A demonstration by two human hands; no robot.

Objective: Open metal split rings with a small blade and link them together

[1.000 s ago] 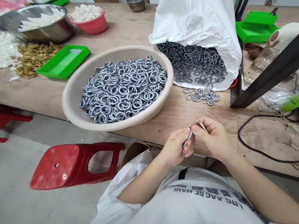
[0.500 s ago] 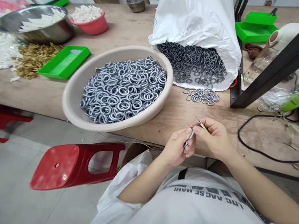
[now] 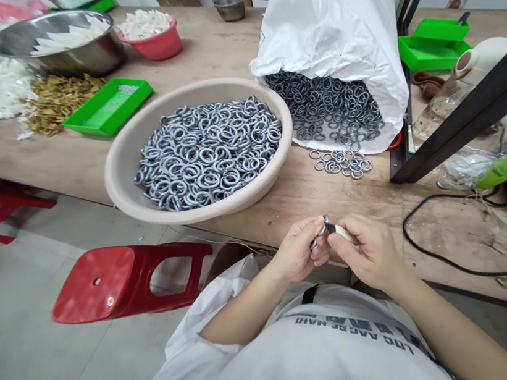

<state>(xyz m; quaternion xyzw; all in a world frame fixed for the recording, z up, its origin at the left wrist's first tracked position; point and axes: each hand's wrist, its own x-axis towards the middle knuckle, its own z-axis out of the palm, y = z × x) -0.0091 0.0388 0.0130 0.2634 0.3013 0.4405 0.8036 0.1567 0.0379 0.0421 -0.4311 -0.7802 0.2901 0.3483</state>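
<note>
My left hand (image 3: 299, 249) is closed on a grey ring (image 3: 321, 231) near the table's front edge. Just to its right, my right hand (image 3: 369, 249) grips a small tool (image 3: 345, 234) with a pale handle and a dark tip, which points at the ring and looks to touch it. A beige basin (image 3: 116, 187) full of grey rings (image 3: 211, 159) stands to the left of my hands. More rings (image 3: 341, 163) lie loose on the wood, at the mouth of a white sack (image 3: 329, 38) that holds many others.
A black metal post (image 3: 475, 98) and a black cable (image 3: 431, 256) are on the right. On the left are a green tray (image 3: 86, 119), a pink bowl (image 3: 160, 48) and a steel bowl (image 3: 79, 55). A red stool (image 3: 96, 281) stands below the table edge.
My right hand has turned and moved slightly down. The tool's dark tip now points left at the ring; earlier a thin point stuck out up and left. My left hand has hardly moved.
</note>
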